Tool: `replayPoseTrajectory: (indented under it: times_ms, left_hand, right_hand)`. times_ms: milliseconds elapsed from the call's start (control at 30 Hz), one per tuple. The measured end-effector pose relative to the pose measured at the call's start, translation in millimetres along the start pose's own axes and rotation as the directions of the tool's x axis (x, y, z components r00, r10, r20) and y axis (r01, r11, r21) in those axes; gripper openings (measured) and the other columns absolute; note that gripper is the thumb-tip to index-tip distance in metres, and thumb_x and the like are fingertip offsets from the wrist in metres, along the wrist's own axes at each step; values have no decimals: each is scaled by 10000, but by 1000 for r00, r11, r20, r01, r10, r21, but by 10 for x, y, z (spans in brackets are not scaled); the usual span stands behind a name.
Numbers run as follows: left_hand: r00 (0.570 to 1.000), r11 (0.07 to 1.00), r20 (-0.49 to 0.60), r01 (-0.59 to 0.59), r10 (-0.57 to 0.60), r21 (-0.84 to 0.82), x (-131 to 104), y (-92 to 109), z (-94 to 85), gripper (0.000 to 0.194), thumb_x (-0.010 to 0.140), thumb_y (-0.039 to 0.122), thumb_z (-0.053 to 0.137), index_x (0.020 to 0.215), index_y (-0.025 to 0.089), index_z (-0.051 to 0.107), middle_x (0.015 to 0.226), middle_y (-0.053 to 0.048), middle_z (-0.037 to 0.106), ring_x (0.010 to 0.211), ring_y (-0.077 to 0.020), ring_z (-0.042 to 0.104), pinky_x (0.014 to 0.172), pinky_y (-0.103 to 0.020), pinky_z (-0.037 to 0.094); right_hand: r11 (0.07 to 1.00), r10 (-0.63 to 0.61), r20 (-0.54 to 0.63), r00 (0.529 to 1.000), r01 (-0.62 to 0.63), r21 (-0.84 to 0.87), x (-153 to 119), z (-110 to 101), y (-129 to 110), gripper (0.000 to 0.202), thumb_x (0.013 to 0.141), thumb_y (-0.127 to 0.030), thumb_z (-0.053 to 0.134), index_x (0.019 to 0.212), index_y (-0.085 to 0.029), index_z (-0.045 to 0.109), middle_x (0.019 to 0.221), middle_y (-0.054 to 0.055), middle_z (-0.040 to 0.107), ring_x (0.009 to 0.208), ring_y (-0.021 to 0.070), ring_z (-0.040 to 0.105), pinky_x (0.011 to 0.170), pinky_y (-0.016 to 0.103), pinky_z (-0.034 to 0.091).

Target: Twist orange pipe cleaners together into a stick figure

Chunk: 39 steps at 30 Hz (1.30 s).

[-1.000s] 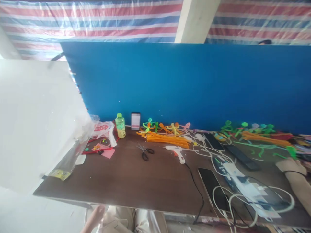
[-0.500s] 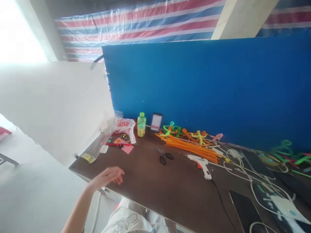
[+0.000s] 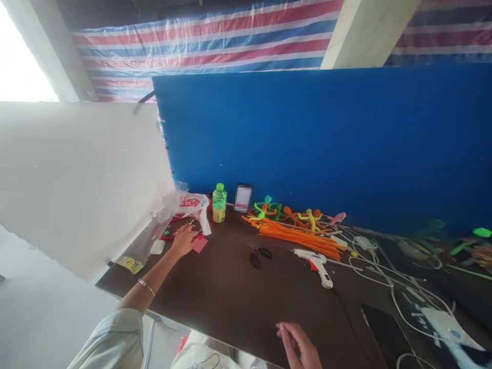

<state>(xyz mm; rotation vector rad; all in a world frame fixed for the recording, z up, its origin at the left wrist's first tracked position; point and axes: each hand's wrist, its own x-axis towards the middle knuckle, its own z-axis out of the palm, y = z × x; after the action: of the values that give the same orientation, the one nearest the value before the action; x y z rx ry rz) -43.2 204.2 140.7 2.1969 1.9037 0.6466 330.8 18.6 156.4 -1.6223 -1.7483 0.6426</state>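
My left hand (image 3: 184, 241) reaches over the red tray (image 3: 166, 237) at the table's left, fingers stretched out and apart. Its fingertips are by small coloured balls (image 3: 191, 222); whether they touch is too small to tell. Beside it lie a pink paper square (image 3: 199, 245) and a white square piece (image 3: 157, 247). My right hand (image 3: 299, 344) is low over the front edge, fingers loosely bent with nothing visible in them. Between the hands lie black-handled scissors (image 3: 258, 254). A white glue gun (image 3: 315, 265) rests beyond my right hand.
A green-capped bottle (image 3: 219, 204), a plastic bag (image 3: 192, 203) and a phone (image 3: 243, 198) stand at the back. Orange pipe cleaners (image 3: 298, 238) lie before pipe-cleaner figures (image 3: 311, 219). White cables (image 3: 388, 277) and a dark phone (image 3: 388, 333) are at right. A blue panel (image 3: 307, 143) closes the back.
My left hand has moved forward from the front edge to the red tray and its small balls. My right hand has come into view at the bottom. The view has shifted slightly.
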Motion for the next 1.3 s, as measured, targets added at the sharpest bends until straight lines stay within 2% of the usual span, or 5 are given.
replayPoseTrajectory:
  times_ms: [333, 467, 567, 900, 1300]
  left_hand:
    - [964, 964, -244, 157, -103, 213, -157, 320, 105, 533, 718, 271, 469, 1237, 147, 452, 1292, -178, 374, 1155, -359, 362, 898, -497, 320]
    - [997, 979, -58, -41, 53, 197, -209, 834, -34, 610, 667, 247, 510, 1270, 199, 427, 1219, -164, 478, 1081, -348, 454, 868, -467, 348]
    - [989, 995, 115, -92, 87, 38, 73, 1297, -113, 465, 816, 302, 348, 1272, 238, 420, 820, -103, 632, 773, -265, 598, 685, -376, 428]
    - [840, 865, 208, -495, 501, -84, 1528, 2661, 558, 279, 803, 285, 449, 1002, 181, 613, 1003, -88, 592, 944, -203, 547, 787, -288, 427]
    - [781, 803, 196, -559, 594, -207, 1867, 3001, 1043, 229, 791, 183, 419, 814, 148, 644, 881, -92, 607, 839, -188, 573, 761, -285, 426]
  right_hand:
    - [727, -306, -128, 943, 145, -671, 249, 254, 486, 381, 845, -400, 412, 1153, -198, 509, 1256, 107, 439, 1148, 268, 417, 864, 409, 426]
    - [694, -286, -102, 953, 133, -708, 212, 264, 445, 400, 845, -403, 420, 1188, -211, 489, 1288, 92, 417, 1177, 266, 389, 892, 403, 397]
    - [683, -277, -111, 954, 115, -721, 200, 259, 402, 387, 850, -381, 416, 1187, -206, 494, 1294, 90, 418, 1187, 266, 381, 919, 407, 369]
    - [744, -185, -127, 975, 54, -666, 184, 197, 221, 338, 846, -273, 410, 1169, -221, 497, 1275, 74, 443, 1201, 245, 372, 947, 417, 350]
    - [821, -117, -157, 981, 7, -570, 189, 131, 111, 329, 824, -261, 439, 1145, -227, 505, 1276, 58, 445, 1188, 235, 380, 971, 421, 327]
